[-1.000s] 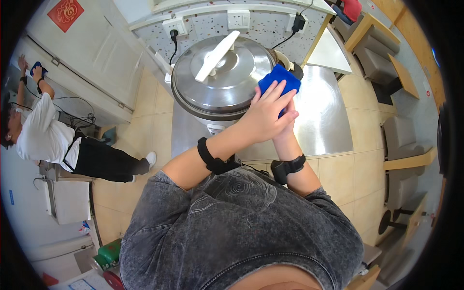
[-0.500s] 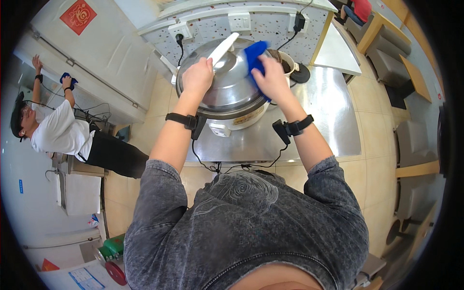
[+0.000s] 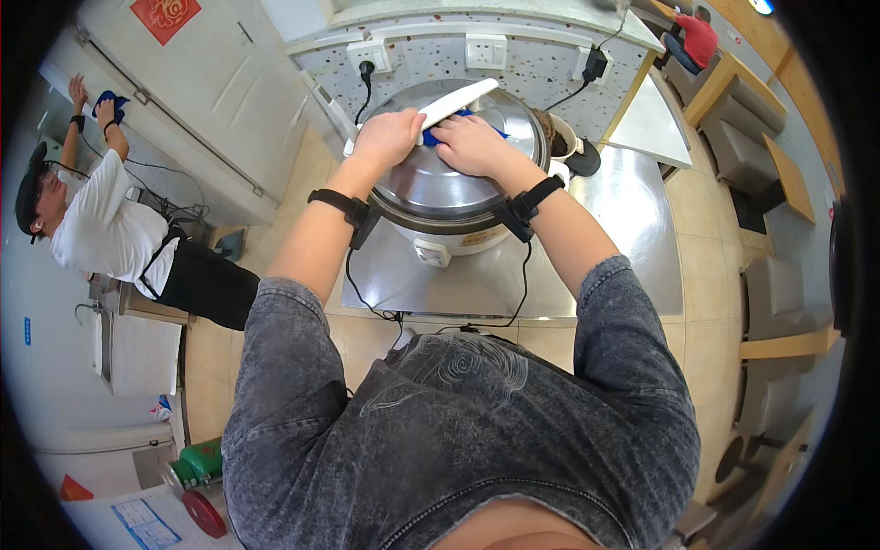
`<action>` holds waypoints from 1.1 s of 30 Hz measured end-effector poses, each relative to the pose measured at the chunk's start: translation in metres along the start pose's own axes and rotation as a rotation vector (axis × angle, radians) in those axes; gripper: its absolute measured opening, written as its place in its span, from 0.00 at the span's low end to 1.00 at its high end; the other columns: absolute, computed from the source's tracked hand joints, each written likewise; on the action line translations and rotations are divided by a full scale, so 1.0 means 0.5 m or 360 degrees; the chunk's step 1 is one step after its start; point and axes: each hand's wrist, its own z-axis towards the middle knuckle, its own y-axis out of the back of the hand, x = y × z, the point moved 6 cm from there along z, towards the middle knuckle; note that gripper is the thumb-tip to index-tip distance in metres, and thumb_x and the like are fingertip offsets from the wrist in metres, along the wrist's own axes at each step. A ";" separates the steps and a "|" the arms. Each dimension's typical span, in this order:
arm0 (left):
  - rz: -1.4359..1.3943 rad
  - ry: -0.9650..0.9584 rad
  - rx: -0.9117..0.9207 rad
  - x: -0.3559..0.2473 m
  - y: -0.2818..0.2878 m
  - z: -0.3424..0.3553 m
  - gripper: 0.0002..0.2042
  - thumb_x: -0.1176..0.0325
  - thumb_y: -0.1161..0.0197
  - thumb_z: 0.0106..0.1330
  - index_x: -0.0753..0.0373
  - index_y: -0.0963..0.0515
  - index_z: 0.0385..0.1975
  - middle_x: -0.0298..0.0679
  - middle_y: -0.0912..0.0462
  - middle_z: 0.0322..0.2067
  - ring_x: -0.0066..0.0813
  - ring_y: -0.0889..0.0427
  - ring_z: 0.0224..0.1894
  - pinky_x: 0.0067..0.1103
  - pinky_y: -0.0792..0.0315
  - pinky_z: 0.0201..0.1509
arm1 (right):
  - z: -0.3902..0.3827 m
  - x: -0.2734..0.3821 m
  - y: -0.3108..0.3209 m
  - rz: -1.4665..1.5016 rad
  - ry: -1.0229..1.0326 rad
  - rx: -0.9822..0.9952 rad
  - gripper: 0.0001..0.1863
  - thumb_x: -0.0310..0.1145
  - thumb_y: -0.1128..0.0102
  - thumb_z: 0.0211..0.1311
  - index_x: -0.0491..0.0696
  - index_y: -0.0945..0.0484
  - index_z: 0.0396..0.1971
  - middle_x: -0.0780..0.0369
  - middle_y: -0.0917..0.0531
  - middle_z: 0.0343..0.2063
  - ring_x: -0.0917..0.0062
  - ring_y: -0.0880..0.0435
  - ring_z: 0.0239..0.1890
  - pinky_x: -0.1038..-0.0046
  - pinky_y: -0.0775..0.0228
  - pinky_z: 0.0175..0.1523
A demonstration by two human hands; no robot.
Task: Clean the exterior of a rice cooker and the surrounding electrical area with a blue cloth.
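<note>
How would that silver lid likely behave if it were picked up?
The silver lid probably stays stiff, given its smooth, domed metal look. Its shiny surface may be slippery away from the raised white handle. Being broad, it could tip if lifted off-centre.

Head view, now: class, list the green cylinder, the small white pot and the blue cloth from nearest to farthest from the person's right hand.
1. Blue cloth: partly hidden under the right hand.
2. Small white pot: to the hand's right, beside the lidded cooker.
3. Green cylinder: far off, at the lower left.
</note>
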 end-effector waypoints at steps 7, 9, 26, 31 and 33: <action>-0.0154 -0.0084 0.0222 0.016 0.020 0.014 0.17 0.53 0.54 0.73 0.58 0.23 0.35 0.49 0.18 0.29 0.53 0.20 0.34 0.40 0.27 0.38 | -0.070 0.031 0.066 0.0054 -0.0063 -0.0160 0.15 0.33 0.48 0.56 0.50 0.18 0.42 0.64 0.17 0.42 0.65 0.21 0.45 0.59 0.30 0.53; -0.0059 -0.0203 0.0198 0.032 0.017 0.023 0.17 0.53 0.53 0.73 0.58 0.24 0.35 0.49 0.18 0.29 0.53 0.20 0.35 0.40 0.27 0.38 | -0.104 0.036 0.076 0.0103 -0.0054 -0.0174 0.15 0.32 0.46 0.54 0.50 0.18 0.42 0.64 0.17 0.42 0.65 0.22 0.45 0.60 0.30 0.51; 0.0198 -0.0046 -0.0070 -0.129 -0.021 0.114 0.22 0.50 0.57 0.73 0.61 0.20 0.36 0.46 0.16 0.37 0.48 0.18 0.42 0.41 0.27 0.47 | -0.233 -0.017 0.086 -0.0175 -0.0672 -0.0677 0.16 0.31 0.42 0.57 0.48 0.21 0.47 0.55 0.22 0.52 0.60 0.23 0.53 0.60 0.25 0.50; 0.0033 0.0154 -0.0100 -0.115 -0.053 0.125 0.25 0.49 0.60 0.74 0.62 0.21 0.34 0.48 0.16 0.37 0.51 0.18 0.43 0.42 0.27 0.48 | -0.254 -0.044 0.099 -0.0019 -0.0760 -0.0708 0.16 0.28 0.46 0.57 0.47 0.20 0.46 0.55 0.20 0.49 0.60 0.21 0.51 0.64 0.26 0.52; -0.0056 0.0139 -0.0031 -0.108 -0.053 0.126 0.24 0.49 0.60 0.73 0.61 0.21 0.33 0.48 0.16 0.36 0.51 0.18 0.42 0.42 0.27 0.48 | -0.271 -0.071 0.102 0.0348 -0.0931 -0.0787 0.16 0.27 0.49 0.60 0.44 0.19 0.46 0.54 0.19 0.44 0.59 0.20 0.49 0.67 0.28 0.54</action>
